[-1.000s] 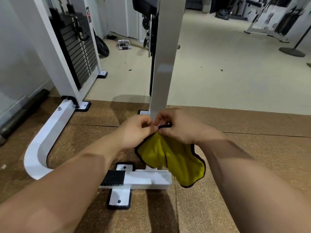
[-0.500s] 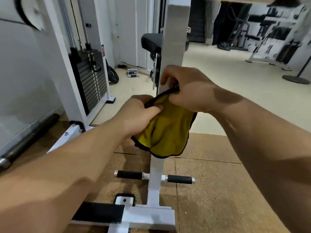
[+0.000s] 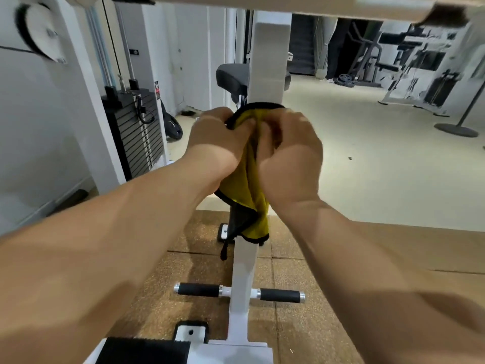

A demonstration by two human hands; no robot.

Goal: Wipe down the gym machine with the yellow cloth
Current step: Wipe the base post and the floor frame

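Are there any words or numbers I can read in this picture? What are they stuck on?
Nothing here can be read.
Small red and black sticker on the white frame beside the black weight stack: too blurred.
Small dark plate higher up, above the weight stack: too small.
Pale marks down the weight stack: too blurred to tell if numbers.
Yellow cloth with black edging: no writing shows.

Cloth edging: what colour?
Black, running round the yellow cloth; the head view shows it best, at the top fold.
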